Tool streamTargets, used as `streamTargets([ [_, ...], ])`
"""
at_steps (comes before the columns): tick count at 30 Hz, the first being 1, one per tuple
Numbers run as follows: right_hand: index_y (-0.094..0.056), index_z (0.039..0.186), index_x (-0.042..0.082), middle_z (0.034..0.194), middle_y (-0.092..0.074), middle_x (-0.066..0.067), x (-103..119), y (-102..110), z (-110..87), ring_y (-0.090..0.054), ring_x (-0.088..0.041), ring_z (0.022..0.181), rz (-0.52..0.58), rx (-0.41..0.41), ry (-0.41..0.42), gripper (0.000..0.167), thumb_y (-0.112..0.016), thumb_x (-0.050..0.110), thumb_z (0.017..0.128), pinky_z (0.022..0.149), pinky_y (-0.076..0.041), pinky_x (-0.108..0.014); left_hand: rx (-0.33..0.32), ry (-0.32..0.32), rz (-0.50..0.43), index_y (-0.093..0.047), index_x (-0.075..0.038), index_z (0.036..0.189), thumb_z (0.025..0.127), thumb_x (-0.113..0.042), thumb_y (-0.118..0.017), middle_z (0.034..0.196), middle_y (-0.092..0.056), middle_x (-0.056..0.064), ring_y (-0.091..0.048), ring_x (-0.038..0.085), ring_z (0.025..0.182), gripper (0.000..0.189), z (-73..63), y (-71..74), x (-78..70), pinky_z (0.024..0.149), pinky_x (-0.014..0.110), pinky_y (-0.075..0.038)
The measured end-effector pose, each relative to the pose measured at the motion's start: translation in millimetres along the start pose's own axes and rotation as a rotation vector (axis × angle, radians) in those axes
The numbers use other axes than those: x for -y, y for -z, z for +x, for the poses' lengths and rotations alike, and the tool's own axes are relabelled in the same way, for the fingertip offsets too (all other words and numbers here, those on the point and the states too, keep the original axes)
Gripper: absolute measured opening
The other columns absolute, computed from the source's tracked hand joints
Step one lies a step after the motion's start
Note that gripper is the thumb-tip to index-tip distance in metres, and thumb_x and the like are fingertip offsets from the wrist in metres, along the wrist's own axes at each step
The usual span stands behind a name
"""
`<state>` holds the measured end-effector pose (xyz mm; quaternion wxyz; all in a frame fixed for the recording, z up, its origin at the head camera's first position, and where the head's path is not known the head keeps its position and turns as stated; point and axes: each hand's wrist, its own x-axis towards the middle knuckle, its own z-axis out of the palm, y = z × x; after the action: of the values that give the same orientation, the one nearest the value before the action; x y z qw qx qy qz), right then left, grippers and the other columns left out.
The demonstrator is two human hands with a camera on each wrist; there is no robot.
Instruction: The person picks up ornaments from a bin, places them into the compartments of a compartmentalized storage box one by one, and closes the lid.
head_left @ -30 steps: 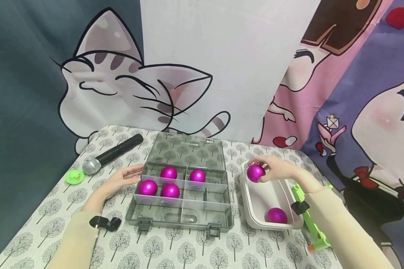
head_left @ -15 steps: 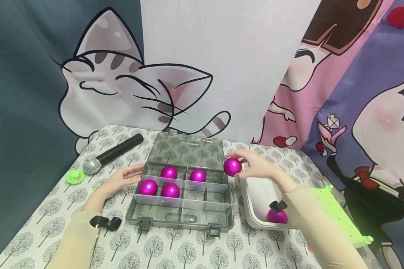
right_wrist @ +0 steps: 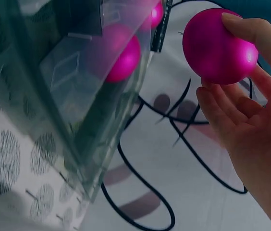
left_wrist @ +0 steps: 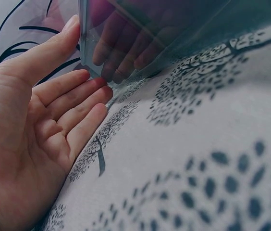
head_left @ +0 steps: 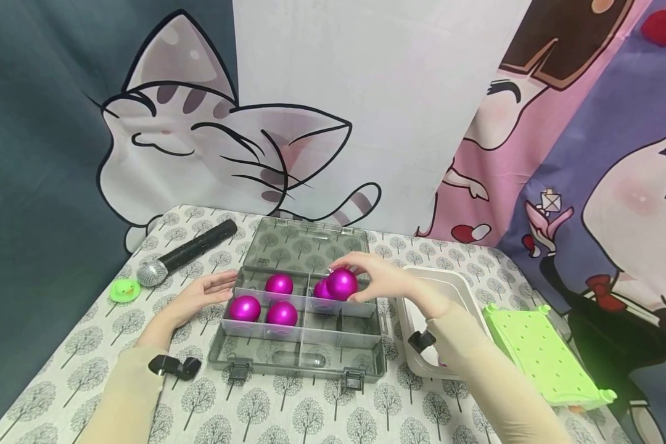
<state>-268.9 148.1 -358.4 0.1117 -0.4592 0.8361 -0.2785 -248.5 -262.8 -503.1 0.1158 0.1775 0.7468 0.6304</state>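
My right hand (head_left: 380, 277) pinches a shiny magenta ball (head_left: 342, 284) between thumb and fingers, above the back right section of a grey see-through divided case (head_left: 341, 356). In the right wrist view that ball (right_wrist: 217, 45) is apart from the case wall. Another magenta ball (head_left: 320, 288) sits in the back right section, partly hidden behind the held one. On the case's left side lie a ball (head_left: 279, 285) at the back and two balls (head_left: 245, 308) in the middle row. My left hand (head_left: 202, 298), fingers straight, rests beside the case's left wall; in the left wrist view its fingertips (left_wrist: 99, 86) are at the wall.
Right of the case stands a white bin (head_left: 411, 357), partly covered by my right sleeve, with a bit of magenta showing inside. Beyond it is a green perforated toy rack (head_left: 544, 354). A microphone (head_left: 189, 251) and a green duck toy (head_left: 124, 290) lie at the left.
My right hand has carried the magenta ball left, from over the white bin to over the case's back right section. My left hand has stayed in place.
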Motion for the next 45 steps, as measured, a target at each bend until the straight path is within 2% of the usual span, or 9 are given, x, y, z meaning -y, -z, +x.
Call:
streamTargets([
  [10,-0.054,0.135,0.005,0.136,-0.058,-0.010,6.2,-19.2,17.1,-0.055,-0.025,0.123,-0.068,0.138,0.019,0.065,-0.078,0.013,0.075,0.102,-0.050,-0.033,-0.002,0.000,0.005,-0.029,0.011,0.146,0.095,-0.010,-0.060,0.152,-0.031,0.032,-0.030,0.050,0.138,0.063,0.3,0.1,-2.7,0.097,0.010,-0.041],
  [21,-0.053,0.137,0.008,0.139,-0.055,-0.009,11.6,-32.8,20.3,-0.054,-0.025,0.124,-0.118,0.272,-0.044,0.067,-0.079,0.007,0.075,0.100,-0.050,-0.030,0.000,0.005,0.004,-0.029,0.011,0.146,0.095,-0.010,-0.060,0.152,-0.031,0.032,-0.030,0.050,0.138,0.064,0.8,-0.1,-1.0,0.098,0.010,-0.041],
  [24,-0.053,0.137,0.009,0.139,-0.055,-0.008,12.8,-34.1,20.8,-0.053,-0.025,0.125,-0.142,0.291,-0.053,0.067,-0.079,0.007,0.075,0.102,-0.049,-0.032,-0.003,0.010,0.005,-0.029,0.011,0.147,0.095,-0.010,-0.060,0.152,-0.031,0.032,-0.036,0.041,0.138,0.064,0.8,0.2,-1.0,0.098,0.010,-0.041],
  [29,-0.054,0.137,0.011,0.139,-0.055,-0.007,16.4,-35.9,22.3,-0.052,-0.025,0.127,-0.158,0.312,-0.066,0.067,-0.079,0.008,0.075,0.107,-0.046,-0.038,-0.007,0.019,0.002,-0.030,0.011,0.147,0.094,-0.011,-0.062,0.151,-0.032,0.032,-0.047,0.012,0.130,0.065,0.1,0.1,-1.8,0.098,0.011,-0.041],
  [31,-0.054,0.137,0.012,0.138,-0.056,-0.006,15.9,-37.3,22.9,-0.052,-0.024,0.127,-0.162,0.318,-0.071,0.068,-0.080,0.008,0.074,0.108,-0.045,-0.040,-0.004,0.020,0.002,-0.029,0.011,0.147,0.094,-0.011,-0.061,0.151,-0.031,0.032,-0.047,0.016,0.132,0.065,0.1,0.0,-2.0,0.098,0.011,-0.041],
  [36,-0.055,0.137,0.014,0.138,-0.056,-0.005,14.0,-40.6,23.5,-0.049,-0.024,0.129,-0.181,0.326,-0.079,0.068,-0.080,0.008,0.074,0.110,-0.042,-0.044,-0.001,0.023,0.008,-0.029,0.011,0.147,0.095,-0.012,-0.061,0.151,-0.031,0.032,-0.033,0.044,0.137,0.065,0.3,-0.4,-2.6,0.098,0.010,-0.041],
  [38,-0.055,0.136,0.015,0.138,-0.056,-0.005,13.3,-41.3,23.5,-0.048,-0.025,0.130,-0.193,0.325,-0.075,0.068,-0.081,0.008,0.074,0.111,-0.041,-0.046,-0.002,0.023,0.008,-0.029,0.011,0.147,0.095,-0.012,-0.061,0.151,-0.032,0.032,-0.034,0.042,0.137,0.065,0.2,-0.6,-2.8,0.098,0.010,-0.041],
  [42,-0.055,0.137,0.014,0.139,-0.056,-0.005,12.4,-42.3,23.7,-0.047,-0.026,0.131,-0.213,0.323,-0.058,0.069,-0.081,0.009,0.073,0.112,-0.040,-0.047,-0.004,0.023,0.001,-0.029,0.011,0.147,0.094,-0.011,-0.061,0.152,-0.031,0.032,-0.045,0.022,0.134,0.066,0.0,-0.7,-3.3,0.098,0.011,-0.042],
  [45,-0.056,0.137,0.012,0.139,-0.056,-0.005,13.1,-42.6,23.9,-0.047,-0.026,0.131,-0.218,0.324,-0.046,0.069,-0.081,0.009,0.073,0.113,-0.039,-0.046,-0.005,0.025,-0.005,-0.029,0.011,0.147,0.094,-0.011,-0.061,0.152,-0.031,0.032,-0.044,0.022,0.134,0.065,-0.4,-1.0,-3.7,0.098,0.011,-0.042],
])
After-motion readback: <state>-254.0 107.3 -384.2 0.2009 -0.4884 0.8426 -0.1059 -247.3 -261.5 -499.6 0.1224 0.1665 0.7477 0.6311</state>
